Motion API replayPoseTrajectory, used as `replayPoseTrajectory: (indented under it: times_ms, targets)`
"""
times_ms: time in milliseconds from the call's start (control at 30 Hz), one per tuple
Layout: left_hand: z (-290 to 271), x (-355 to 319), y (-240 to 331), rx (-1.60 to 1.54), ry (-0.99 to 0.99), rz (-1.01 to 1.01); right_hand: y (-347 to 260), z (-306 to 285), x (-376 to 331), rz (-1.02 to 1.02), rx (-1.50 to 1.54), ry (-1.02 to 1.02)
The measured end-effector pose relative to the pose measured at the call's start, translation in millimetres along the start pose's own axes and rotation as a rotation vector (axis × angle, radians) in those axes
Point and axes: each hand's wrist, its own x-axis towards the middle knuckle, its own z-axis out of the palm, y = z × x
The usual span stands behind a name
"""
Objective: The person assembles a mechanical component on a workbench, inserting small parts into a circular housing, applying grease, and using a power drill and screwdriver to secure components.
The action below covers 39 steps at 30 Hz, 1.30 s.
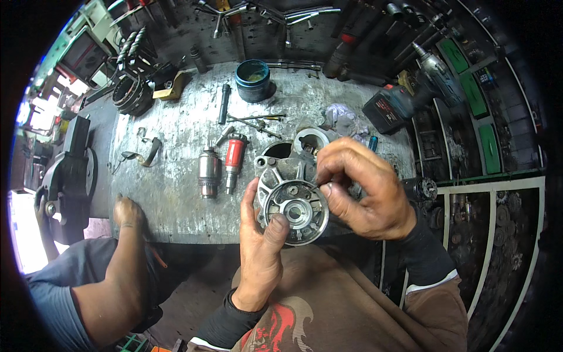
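My left hand [262, 246] is wrapped round a cast metal housing [296, 234] with a round rim, thumb across its near left side. A ring-shaped bore sits in the middle of the round face, with small fittings around it. My right hand [366, 190] is closed in a pinch by the right rim of the housing, and whatever its fingertips hold is hidden. Behind the housing are a dark opening and a second metal ring [311, 138], partly covered by my right hand. A silver cylindrical part [208, 172] and a red one [234, 159] lie to the left.
On the worn metal bench [176, 217] stand a blue tub [253, 82], a dark rod [224, 104] and a curved bracket [146, 154]. A cordless power tool [390, 108] lies at the back right beside a crumpled cloth [346, 119]. Another person's hand [127, 211] rests on the left edge.
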Motion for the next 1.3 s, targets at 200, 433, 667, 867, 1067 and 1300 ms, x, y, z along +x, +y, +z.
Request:
replayPoseTrajectory:
  times_ms: [200, 433, 667, 867, 1067, 1300]
  targets:
    - [0, 0, 1, -0.05, -0.031, -0.005, -1, 13, -15, -0.003, -0.036, 0.146]
    - [2, -2, -7, -0.015, 0.003, 0.047, -27, 28, -16, 0.297, -0.027, 0.3]
    - [8, -8, -13, 0.023, 0.057, 0.07, -39, 50, -11, 0.406, -0.111, 0.43]
    - [11, -9, -14, -0.062, 0.056, 0.048, -47, 64, -9, 0.494, -0.219, 0.516]
    - [2, -8, -10, -0.124, 0.018, -0.027, -54, 77, -11, 0.549, -0.245, 0.559]
    - [-15, -5, 7, -0.176, -0.059, -0.163, -62, 86, -9, 0.584, -0.204, 0.576]
